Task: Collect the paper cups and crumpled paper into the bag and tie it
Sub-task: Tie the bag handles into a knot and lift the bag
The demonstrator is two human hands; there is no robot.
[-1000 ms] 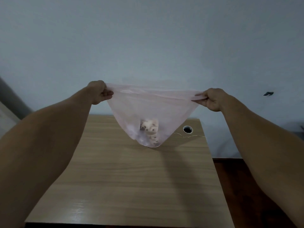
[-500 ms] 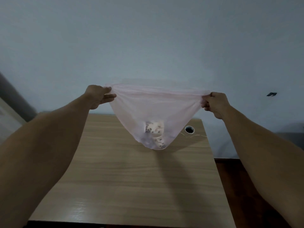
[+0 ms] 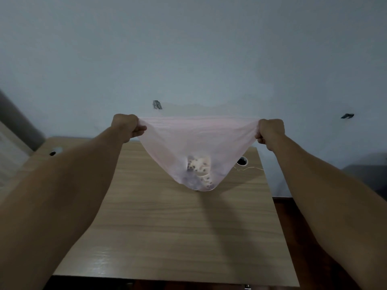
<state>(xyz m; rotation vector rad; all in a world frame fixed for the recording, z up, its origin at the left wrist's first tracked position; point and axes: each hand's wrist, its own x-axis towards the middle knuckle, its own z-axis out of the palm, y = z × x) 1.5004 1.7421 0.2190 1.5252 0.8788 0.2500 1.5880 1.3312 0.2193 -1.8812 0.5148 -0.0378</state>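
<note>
A thin, see-through pink plastic bag (image 3: 180,141) hangs stretched wide above the wooden table (image 3: 167,227). My left hand (image 3: 126,126) is fisted on its left top corner, and my right hand (image 3: 270,131) is fisted on its right top corner. Inside, at the bag's sagging bottom, I see spotted paper cups (image 3: 199,167) bunched together with a greyish crumpled mass (image 3: 191,181) beside them. The bag's lowest point hovers just above the tabletop. Both arms reach straight forward.
A round cable hole (image 3: 242,160) with a thin cord lies near the table's back right corner. Another hole (image 3: 53,152) shows on a surface at the left. A pale wall stands close behind; dark floor lies to the right.
Both hands have closed from pinches into full fists on the bag's corners and pulled slightly wider. The bag stays stretched and its contents have settled a little lower.
</note>
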